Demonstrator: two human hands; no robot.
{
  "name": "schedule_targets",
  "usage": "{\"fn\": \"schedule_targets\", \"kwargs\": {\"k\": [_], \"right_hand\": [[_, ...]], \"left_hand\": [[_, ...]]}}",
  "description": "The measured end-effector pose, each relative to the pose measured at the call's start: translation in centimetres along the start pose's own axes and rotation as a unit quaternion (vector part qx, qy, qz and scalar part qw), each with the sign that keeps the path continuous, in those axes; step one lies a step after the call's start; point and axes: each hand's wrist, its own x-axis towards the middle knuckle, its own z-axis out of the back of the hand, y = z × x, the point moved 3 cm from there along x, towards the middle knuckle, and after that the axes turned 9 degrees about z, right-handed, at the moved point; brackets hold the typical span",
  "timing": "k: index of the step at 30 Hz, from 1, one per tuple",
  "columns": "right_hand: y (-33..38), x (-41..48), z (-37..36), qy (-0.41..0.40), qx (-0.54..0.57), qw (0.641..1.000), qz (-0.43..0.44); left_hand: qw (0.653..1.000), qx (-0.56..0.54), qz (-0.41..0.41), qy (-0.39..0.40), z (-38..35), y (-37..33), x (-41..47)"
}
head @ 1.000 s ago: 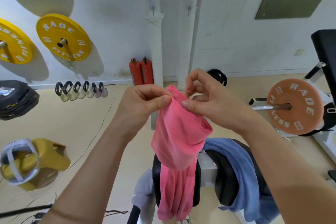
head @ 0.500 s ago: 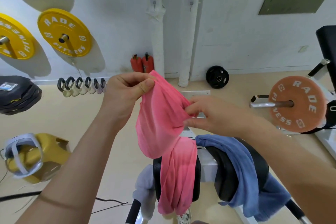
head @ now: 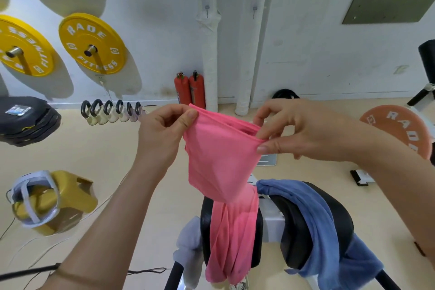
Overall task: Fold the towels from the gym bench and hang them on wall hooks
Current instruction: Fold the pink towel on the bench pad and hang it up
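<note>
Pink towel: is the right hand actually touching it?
Touching. The head view shows the right hand pinching the top edge of the pink towel between thumb and fingers.

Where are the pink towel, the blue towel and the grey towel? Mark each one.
pink towel (head: 219, 155): head view, on the flat panel below its top edge.
blue towel (head: 320, 223): head view, on its draped middle fold.
grey towel (head: 189, 241): head view, on its hanging bunched part.

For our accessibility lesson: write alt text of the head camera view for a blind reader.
A person's left hand and right hand pinch the top edge of a pink towel, holding it spread between them while its lower end hangs over a gym bench. A blue towel and a grey towel hang on the bench; wall hooks sit ahead.
</note>
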Motion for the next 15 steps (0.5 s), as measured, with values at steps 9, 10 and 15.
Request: {"fn": "schedule_targets", "kwargs": {"k": [9, 10, 15], "right_hand": [[-1.8, 0.3, -0.6, 0.091, -0.321, 0.941, -0.050], [-1.8, 0.3, -0.9, 0.126, -0.290, 0.948, -0.039], [-1.9, 0.2, 0.1, 0.044, 0.051, 0.995, -0.072]], "left_hand": [[0.994, 0.066, -0.090, 0.012, -1.0, -1.2, -0.6], [0.993, 0.078, -0.091, 0.010, -1.2, -1.2, -0.8], [0.998, 0.033, -0.021, -0.041, -0.3, 0.3, -0.3]]}}
